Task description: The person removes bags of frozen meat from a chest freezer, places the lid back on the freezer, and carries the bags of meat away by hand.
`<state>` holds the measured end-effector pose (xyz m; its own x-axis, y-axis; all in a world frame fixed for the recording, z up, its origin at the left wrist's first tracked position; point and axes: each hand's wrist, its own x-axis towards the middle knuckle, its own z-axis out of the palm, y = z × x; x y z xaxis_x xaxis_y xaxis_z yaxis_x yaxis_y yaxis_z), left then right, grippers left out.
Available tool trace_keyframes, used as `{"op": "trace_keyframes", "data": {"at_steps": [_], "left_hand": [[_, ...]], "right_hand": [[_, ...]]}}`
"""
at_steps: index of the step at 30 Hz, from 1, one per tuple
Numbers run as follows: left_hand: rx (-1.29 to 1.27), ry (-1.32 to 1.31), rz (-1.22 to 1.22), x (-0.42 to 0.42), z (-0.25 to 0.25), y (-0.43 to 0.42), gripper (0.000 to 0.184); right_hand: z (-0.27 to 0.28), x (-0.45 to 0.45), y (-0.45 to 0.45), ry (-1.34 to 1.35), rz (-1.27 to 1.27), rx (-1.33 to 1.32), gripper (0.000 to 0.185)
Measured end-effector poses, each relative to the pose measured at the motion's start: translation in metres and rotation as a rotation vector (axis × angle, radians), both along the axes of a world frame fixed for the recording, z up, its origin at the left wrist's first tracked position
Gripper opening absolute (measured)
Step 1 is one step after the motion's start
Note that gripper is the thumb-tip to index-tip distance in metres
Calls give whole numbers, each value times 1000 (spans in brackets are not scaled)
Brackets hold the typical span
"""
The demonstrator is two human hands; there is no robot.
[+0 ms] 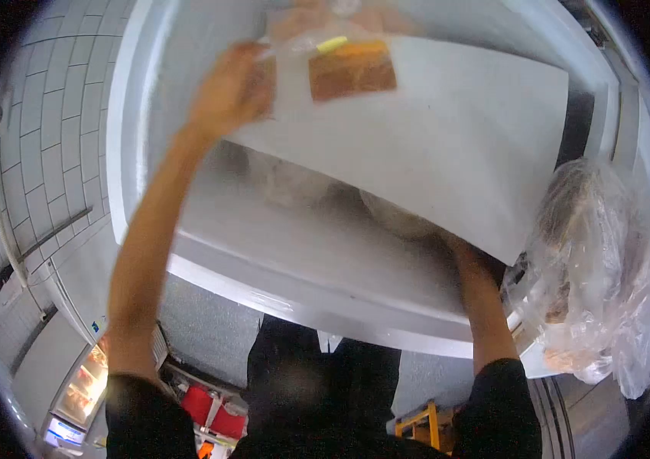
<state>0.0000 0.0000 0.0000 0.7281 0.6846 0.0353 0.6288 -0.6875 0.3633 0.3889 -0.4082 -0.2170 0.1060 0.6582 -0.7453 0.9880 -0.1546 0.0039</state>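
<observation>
My left hand (235,90) is at the upper left edge of a white board (447,130) inside a white chest with raised rims; its fingers are blurred. A packet with brown and orange contents (352,70) lies on the board, to the right of that hand. My right arm reaches under the board's lower right edge, and the hand is hidden there. Beneath the board, pale plastic-wrapped items (398,216) show, near the right forearm, with another whitish bundle (290,183) further left.
Clear plastic bags (593,260) bulge over the chest's right rim. The chest's front rim (264,294) runs before my body. A tiled wall (57,138) stands at left. Red items (210,413) and a yellow frame (424,424) are low down.
</observation>
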Motion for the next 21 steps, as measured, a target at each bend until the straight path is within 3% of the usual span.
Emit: {"op": "trace_keyframes", "data": {"at_steps": [2,4,7,9,10,11,14,17,19,21], "left_hand": [[-47,18,269,10,-89,8,61],[-39,19,302,22,-136,22,65],[-207,4,563,68,-134,16,59],[-50,-217,567,72,-158,23,52],[30,-324,580,66,-155,23,49],[-90,-386,615,62,-149,22,44],[-403,-601,679,55,-59,18,34],[-568,-868,665,4,-32,37,29],[-602,-1046,647,-34,-38,50,30],[-266,-502,617,-46,-47,41,33]], "right_hand": [[7,2,-3,0,10,20,29],[19,6,-9,8,18,39,29],[41,12,-22,32,38,80,28],[64,17,-32,69,32,113,27],[78,17,-35,90,33,129,27],[90,20,-39,108,20,151,27],[133,19,-53,162,-78,218,27],[164,6,-78,181,-314,306,18],[210,-33,-61,329,-974,326,18],[258,-71,-24,460,-1134,434,25]]}}
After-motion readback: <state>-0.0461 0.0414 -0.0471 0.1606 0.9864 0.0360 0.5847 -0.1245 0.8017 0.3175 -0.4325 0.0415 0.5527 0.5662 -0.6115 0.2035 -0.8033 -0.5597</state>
